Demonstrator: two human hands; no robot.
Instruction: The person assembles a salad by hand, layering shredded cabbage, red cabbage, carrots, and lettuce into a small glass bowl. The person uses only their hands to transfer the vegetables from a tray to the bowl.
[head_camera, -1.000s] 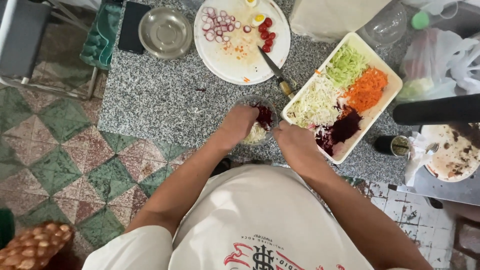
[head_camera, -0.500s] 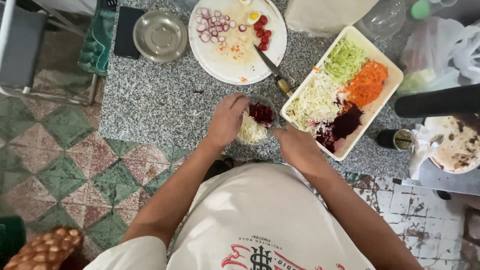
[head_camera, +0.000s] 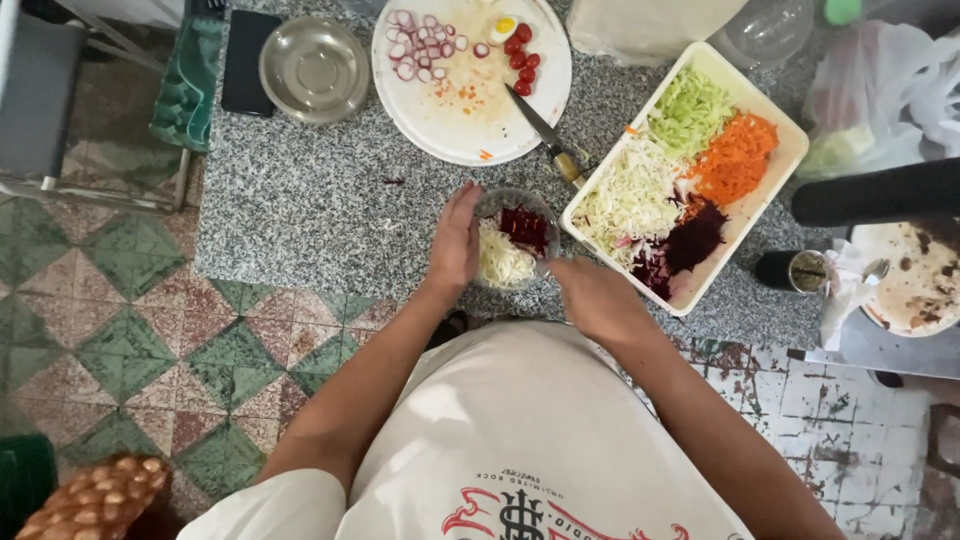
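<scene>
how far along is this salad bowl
Done: the white tray holds shredded vegetables, and the small clear bowl already has cabbage and beetroot. In hand: the left hand steadies the bowl, the right hand beside it. Left: carrot and lettuce aren't in it.

Steel bowl (head_camera: 313, 68), dark phone (head_camera: 250, 62)

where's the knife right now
In the head view the knife lies on the granite counter, blade resting on the round white plate, handle toward the white rectangular tray, just beyond the small bowl.
</scene>
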